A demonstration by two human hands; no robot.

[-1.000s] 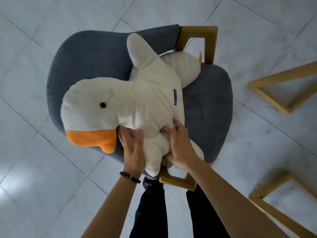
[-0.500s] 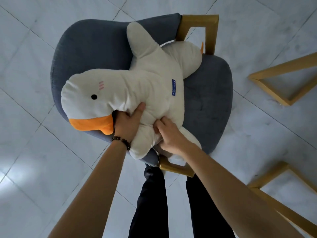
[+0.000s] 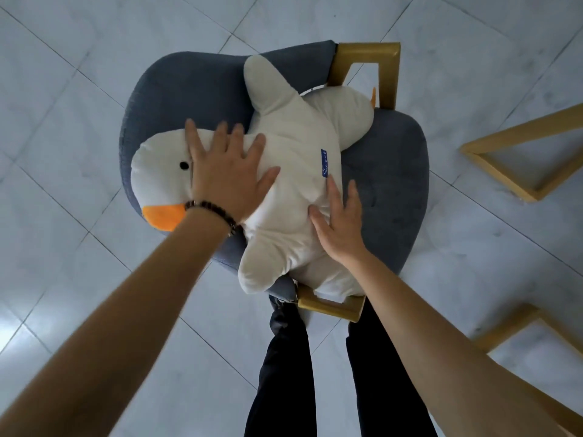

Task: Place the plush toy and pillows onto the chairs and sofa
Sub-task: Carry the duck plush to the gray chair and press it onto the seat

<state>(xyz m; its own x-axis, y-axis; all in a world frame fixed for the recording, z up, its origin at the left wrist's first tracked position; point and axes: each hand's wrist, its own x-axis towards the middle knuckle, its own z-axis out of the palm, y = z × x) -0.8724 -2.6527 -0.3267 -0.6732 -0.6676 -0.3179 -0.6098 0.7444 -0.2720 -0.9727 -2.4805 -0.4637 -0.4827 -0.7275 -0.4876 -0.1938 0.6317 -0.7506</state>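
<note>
A big white plush duck (image 3: 293,159) with an orange beak and a small blue tag lies across the grey upholstered armchair (image 3: 388,190), head at the left against the backrest. My left hand (image 3: 227,175), a bead bracelet on the wrist, lies flat with spread fingers on the toy's neck, next to its eye. Flat on the belly rests my right hand (image 3: 340,225), fingers apart just below the blue tag. Neither hand grips the toy. No pillows or sofa are in view.
The chair has yellow wooden armrest frames at the far side (image 3: 381,74) and the near side (image 3: 331,305), the near one against my dark-trousered legs (image 3: 315,367). Wooden frames of other furniture (image 3: 517,159) stand at the right on the white tiled floor (image 3: 79,89).
Both hands let go of the toy's underside and came up onto its top, fingers now spread flat. The duck settled lower onto the chair, its head against the backrest.
</note>
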